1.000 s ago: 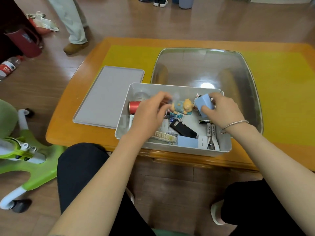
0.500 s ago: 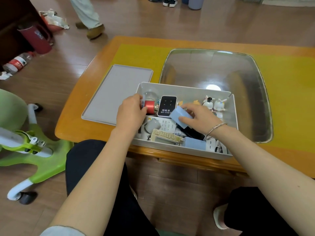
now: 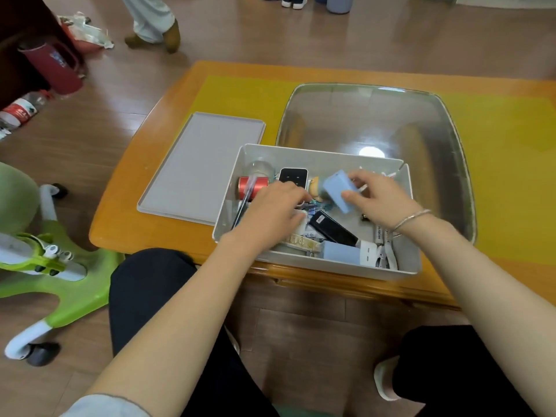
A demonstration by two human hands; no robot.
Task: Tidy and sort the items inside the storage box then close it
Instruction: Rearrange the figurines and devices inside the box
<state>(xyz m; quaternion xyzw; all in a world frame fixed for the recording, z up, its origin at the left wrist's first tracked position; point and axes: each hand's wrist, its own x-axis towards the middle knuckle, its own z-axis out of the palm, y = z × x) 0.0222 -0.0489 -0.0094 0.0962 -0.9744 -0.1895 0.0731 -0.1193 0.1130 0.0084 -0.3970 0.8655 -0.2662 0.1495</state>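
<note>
Head view: right hand [image 3: 380, 200] pinches a blue block [image 3: 338, 191] over the box [image 3: 316, 266]; left hand [image 3: 273, 212], fingers relaxed, rests at nine o'clock.

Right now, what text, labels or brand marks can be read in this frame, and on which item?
Batteries in the storage box: vertical print, too blurred to read.
Black stick: small white label, unreadable.
Black-and-white device: marks only, no legible text.
Bottle on the floor: red label, unreadable.
Nothing reads clearly.
</note>
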